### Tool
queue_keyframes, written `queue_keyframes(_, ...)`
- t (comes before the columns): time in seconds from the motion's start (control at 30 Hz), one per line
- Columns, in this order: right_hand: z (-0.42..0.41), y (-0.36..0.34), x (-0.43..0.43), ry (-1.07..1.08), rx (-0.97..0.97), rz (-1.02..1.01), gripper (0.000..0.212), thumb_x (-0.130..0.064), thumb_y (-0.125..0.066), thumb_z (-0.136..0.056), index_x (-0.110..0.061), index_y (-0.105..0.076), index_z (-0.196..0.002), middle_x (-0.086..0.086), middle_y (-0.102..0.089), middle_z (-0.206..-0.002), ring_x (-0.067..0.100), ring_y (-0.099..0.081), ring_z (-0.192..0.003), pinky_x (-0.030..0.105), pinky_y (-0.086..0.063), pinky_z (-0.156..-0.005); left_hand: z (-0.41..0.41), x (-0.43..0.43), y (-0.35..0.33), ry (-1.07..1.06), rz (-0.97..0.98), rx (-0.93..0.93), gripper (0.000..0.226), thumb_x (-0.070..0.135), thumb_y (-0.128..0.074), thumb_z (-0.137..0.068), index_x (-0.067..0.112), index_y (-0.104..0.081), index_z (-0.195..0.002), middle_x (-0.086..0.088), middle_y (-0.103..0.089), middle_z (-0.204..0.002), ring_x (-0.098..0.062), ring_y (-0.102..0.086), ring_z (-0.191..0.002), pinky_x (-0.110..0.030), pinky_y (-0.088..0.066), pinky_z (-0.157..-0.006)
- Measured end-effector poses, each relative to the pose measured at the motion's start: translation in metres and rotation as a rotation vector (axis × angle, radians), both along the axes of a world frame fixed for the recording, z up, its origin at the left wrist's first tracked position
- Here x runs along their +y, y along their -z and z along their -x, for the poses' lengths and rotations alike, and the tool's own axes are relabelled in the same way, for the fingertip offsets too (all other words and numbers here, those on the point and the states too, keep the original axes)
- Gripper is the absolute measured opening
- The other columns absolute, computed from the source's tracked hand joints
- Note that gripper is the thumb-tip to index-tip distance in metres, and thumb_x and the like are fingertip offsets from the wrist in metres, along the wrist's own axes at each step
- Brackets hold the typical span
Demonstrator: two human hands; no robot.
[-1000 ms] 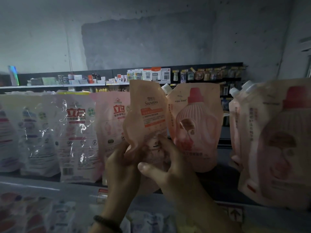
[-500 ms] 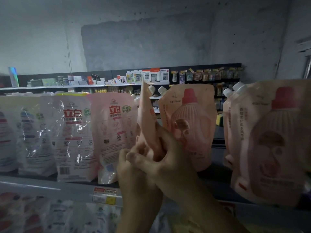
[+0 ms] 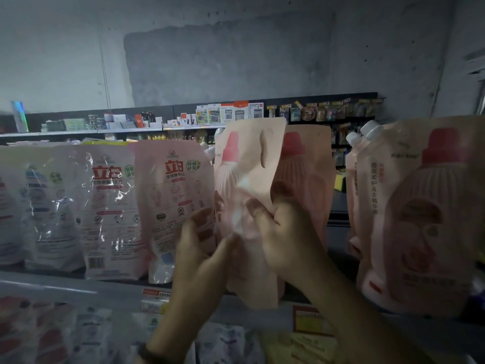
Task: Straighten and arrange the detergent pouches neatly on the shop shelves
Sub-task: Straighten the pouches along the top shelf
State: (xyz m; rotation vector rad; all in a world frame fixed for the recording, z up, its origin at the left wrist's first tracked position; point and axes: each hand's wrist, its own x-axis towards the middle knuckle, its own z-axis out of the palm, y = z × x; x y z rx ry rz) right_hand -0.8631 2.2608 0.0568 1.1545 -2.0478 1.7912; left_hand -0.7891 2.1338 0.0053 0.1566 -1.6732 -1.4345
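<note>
One pink pouch [image 3: 249, 164] gripped by left hand [image 3: 202, 248], right hand [image 3: 286, 232]; two capped pouches [image 3: 420, 219] beside.

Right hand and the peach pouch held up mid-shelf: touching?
Touching. The head view shows the right hand gripping the peach pouch, with its thumb pressed on the pouch's front and no gap between them.

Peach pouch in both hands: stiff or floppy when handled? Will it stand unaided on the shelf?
Likely floppy: the peach pouch shows a dent near its top and buckles where the left hand and right hand grip it. Probably slick: its film glares. May slump unless leaned on the pouch behind.
</note>
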Motion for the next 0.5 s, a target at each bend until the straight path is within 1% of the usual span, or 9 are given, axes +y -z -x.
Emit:
queue_keyframes(0.07,0.005,-0.002,0.001,0.014,-0.012,0.009,0.017,-0.033,-0.054,-0.109,-0.027,-0.069,-0.108,-0.006,-0.075,-0.093,-0.001,-0.070,-0.082,0.010,-0.051,-0.068,0.007,-0.015,-0.002,0.109,-0.084,-0.054,0.048,0.020,-0.083,-0.087,0.038,-0.062,-0.126,0.007,-0.077,-0.117,-0.008,-0.073,-0.109,-0.028,-0.061,-0.084)
queue_keyframes(0.17,0.019,-0.009,0.007,0.013,-0.085,0.008,0.028,-0.033,-0.052,-0.110,-0.013,-0.071,-0.102,0.010,-0.075,-0.085,0.011,-0.071,-0.070,0.018,-0.053,-0.060,0.014,-0.028,-0.003,0.293,-0.135,-0.202,0.062,0.030,-0.085,-0.082,0.031,-0.060,-0.139,0.005,-0.075,-0.127,-0.018,-0.071,-0.120,-0.048,-0.058,-0.102)
queue_keyframes(0.2,0.024,-0.011,0.009,0.011,-0.109,0.000,0.031,-0.033,-0.053,-0.110,-0.010,-0.073,-0.103,0.010,-0.076,-0.085,0.011,-0.072,-0.070,0.023,-0.057,-0.063,0.016,-0.032,-0.003,0.325,-0.143,-0.225,0.069,0.031,-0.087,-0.079,0.028,-0.059,-0.141,0.002,-0.074,-0.130,-0.020,-0.071,-0.121,-0.051,-0.057,-0.104)
queue_keyframes(0.27,0.036,-0.014,0.015,0.009,-0.159,0.000,0.032,-0.034,-0.053,-0.110,-0.011,-0.076,-0.104,0.012,-0.079,-0.093,0.019,-0.077,-0.084,0.037,-0.061,-0.080,0.022,-0.038,-0.004,0.312,-0.147,-0.259,0.089,0.033,-0.097,-0.069,0.027,-0.053,-0.146,0.000,-0.072,-0.134,-0.021,-0.071,-0.122,-0.051,-0.058,-0.104)
queue_keyframes(0.3,0.041,-0.015,0.018,0.007,-0.187,0.005,0.031,-0.033,-0.053,-0.110,-0.013,-0.077,-0.103,0.012,-0.080,-0.097,0.021,-0.077,-0.089,0.039,-0.062,-0.085,0.025,-0.039,-0.005,0.289,-0.127,-0.276,0.102,0.036,-0.100,-0.062,0.027,-0.048,-0.149,0.002,-0.071,-0.135,-0.019,-0.071,-0.122,-0.049,-0.058,-0.104)
queue_keyframes(0.33,0.045,-0.016,0.022,0.001,-0.219,0.011,0.030,-0.033,-0.053,-0.110,-0.017,-0.077,-0.102,0.010,-0.081,-0.099,0.021,-0.077,-0.092,0.039,-0.062,-0.087,0.028,-0.038,-0.005,0.272,-0.090,-0.299,0.110,0.037,-0.102,-0.057,0.029,-0.045,-0.150,0.004,-0.071,-0.134,-0.017,-0.071,-0.121,-0.046,-0.059,-0.102)
queue_keyframes(0.4,0.051,-0.019,0.032,-0.017,-0.271,0.013,0.027,-0.033,-0.052,-0.110,-0.024,-0.076,-0.101,0.001,-0.081,-0.099,0.014,-0.078,-0.092,0.033,-0.064,-0.086,0.033,-0.037,-0.008,0.286,-0.009,-0.356,0.104,0.034,-0.103,-0.056,0.035,-0.046,-0.143,0.004,-0.072,-0.131,-0.014,-0.072,-0.117,-0.035,-0.062,-0.094)
queue_keyframes(0.43,0.053,-0.019,0.036,-0.024,-0.286,0.008,0.026,-0.033,-0.052,-0.110,-0.025,-0.075,-0.101,-0.002,-0.082,-0.098,0.011,-0.078,-0.091,0.029,-0.063,-0.083,0.035,-0.037,-0.009,0.319,0.025,-0.386,0.098,0.032,-0.101,-0.057,0.037,-0.048,-0.140,0.002,-0.073,-0.130,-0.015,-0.072,-0.116,-0.035,-0.062,-0.092)
queue_keyframes(0.5,0.056,-0.020,0.044,-0.019,-0.304,-0.001,0.026,-0.032,-0.051,-0.111,-0.025,-0.075,-0.103,-0.004,-0.082,-0.097,0.011,-0.078,-0.093,0.025,-0.062,-0.080,0.039,-0.038,-0.011,0.395,0.070,-0.434,0.092,0.030,-0.102,-0.060,0.034,-0.054,-0.139,0.000,-0.075,-0.129,-0.017,-0.073,-0.118,-0.043,-0.061,-0.097)
